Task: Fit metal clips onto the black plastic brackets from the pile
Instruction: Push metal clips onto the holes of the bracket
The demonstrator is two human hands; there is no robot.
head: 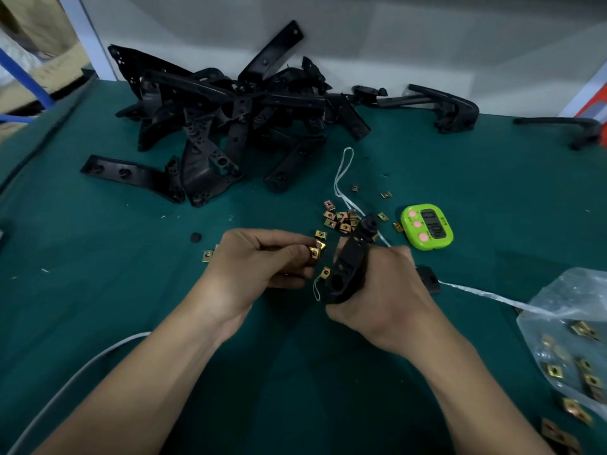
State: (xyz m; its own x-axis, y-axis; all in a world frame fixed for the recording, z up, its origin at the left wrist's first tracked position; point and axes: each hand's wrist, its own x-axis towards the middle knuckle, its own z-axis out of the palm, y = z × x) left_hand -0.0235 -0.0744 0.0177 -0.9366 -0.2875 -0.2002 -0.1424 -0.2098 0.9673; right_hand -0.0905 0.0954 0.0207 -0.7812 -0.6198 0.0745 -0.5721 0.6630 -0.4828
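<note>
Sprawling along the far edge of the green worktop, the pile of black brackets lies left of centre. Near the middle my right hand curls round one bracket, its long axis running away from me, upper end tipped toward the far edge. My left hand pinches a brass clip just beside it, with loose clips scattered beyond.

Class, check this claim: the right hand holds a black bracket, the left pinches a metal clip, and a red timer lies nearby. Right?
One error: the head view shows the timer is green, not red. The right hand does hold the black bracket, and the left hand pinches a metal clip.
</note>
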